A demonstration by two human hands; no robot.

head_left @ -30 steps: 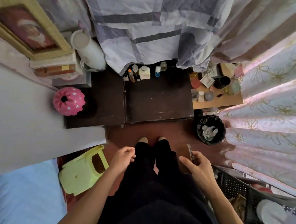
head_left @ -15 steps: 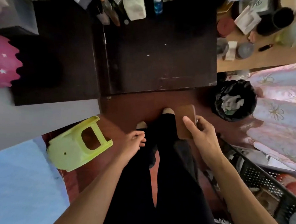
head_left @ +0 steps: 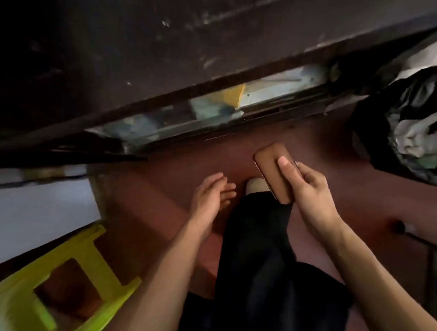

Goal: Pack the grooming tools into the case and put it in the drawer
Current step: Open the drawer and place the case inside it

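Nearest, black trouser legs (head_left: 255, 256) and a pale shoe toe (head_left: 255, 186) on the red floor (head_left: 350, 192), with a yellow-green plastic stool (head_left: 62, 281) tipped on its side at lower left. Just above, the right hand (head_left: 309, 193) — fingers (head_left: 285, 166) closed around the brown case (head_left: 273, 168), thumb laid flat across its top face, the rest wrapped beneath. Case shut: a slim, rounded-corner rectangle, tan and leather-like, with a thin bright seam along its long edge; held in the air over the shoe, near the drawer front but still apart from it. Beside it the left hand (head_left: 211, 192), empty, fingers loosely spread and reaching forward.

Changed within the last second: view dropped low and close to the dark counter (head_left: 142, 47), and beneath its edge a drawer (head_left: 215, 107) now stands partly open, a narrow slot showing blurred bluish and yellow contents; half a second ago only the counter top was visible. Packing looks finished — only the stowing seems left. Slot looks tight, so probably a wider pull by the free hand first. At far right, a black-lined bin (head_left: 412, 125) with crumpled paper.
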